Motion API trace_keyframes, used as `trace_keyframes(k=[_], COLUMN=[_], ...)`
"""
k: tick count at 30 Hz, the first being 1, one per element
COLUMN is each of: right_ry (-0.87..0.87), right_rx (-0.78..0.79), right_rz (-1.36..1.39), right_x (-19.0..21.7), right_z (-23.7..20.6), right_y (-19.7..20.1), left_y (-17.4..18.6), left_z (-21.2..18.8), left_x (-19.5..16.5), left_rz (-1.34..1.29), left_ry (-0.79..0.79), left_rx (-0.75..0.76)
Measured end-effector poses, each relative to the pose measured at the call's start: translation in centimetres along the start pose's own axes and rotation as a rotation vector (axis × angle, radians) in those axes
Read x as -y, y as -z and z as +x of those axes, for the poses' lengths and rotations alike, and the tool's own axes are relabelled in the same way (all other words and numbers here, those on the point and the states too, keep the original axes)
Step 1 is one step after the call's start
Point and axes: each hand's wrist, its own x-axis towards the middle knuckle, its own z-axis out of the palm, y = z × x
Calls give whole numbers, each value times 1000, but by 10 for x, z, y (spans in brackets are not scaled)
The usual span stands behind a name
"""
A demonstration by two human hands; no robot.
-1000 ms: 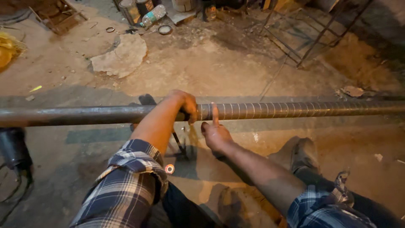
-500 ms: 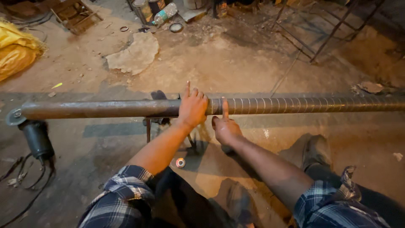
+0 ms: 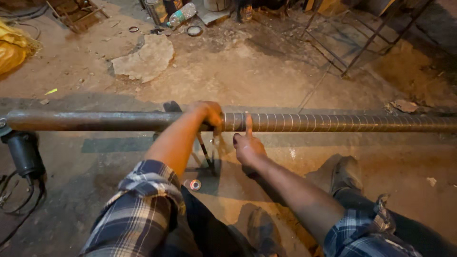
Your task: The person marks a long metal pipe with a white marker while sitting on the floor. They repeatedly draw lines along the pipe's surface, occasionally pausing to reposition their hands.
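Left hand (image 3: 208,114) wraps the steel pipe (image 3: 95,121), right hand (image 3: 247,145) extends one finger to the ring marks (image 3: 333,123); the pipe's left stretch stays bare.

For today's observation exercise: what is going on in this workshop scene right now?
A person in a plaid shirt sits on a dusty floor before a long metal pipe lying level across the view. The left hand grips over the pipe where evenly spaced pale rings begin. The right hand touches one raised finger to the ringed stretch. A dark power tool lies at the pipe's left end.
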Motion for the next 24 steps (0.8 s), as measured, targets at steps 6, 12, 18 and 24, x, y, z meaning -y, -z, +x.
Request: trace_keyframes(k=[6, 12, 18, 24], right_ry=[22, 56, 56, 94], right_rx=[21, -56, -69, -91], right_rz=[33, 5, 2, 7], right_x=[-6, 4, 8, 5], right_z=[1, -1, -3, -3], right_y=[-9, 2, 5, 5], left_y=[-7, -45, -67, -69], left_z=[-11, -26, -23, -17], left_x=[7, 24, 26, 25], left_rz=[116, 163, 102, 92], left_ry=[-41, -164, -320, -331], left_rx=[-171, -597, -849, -851])
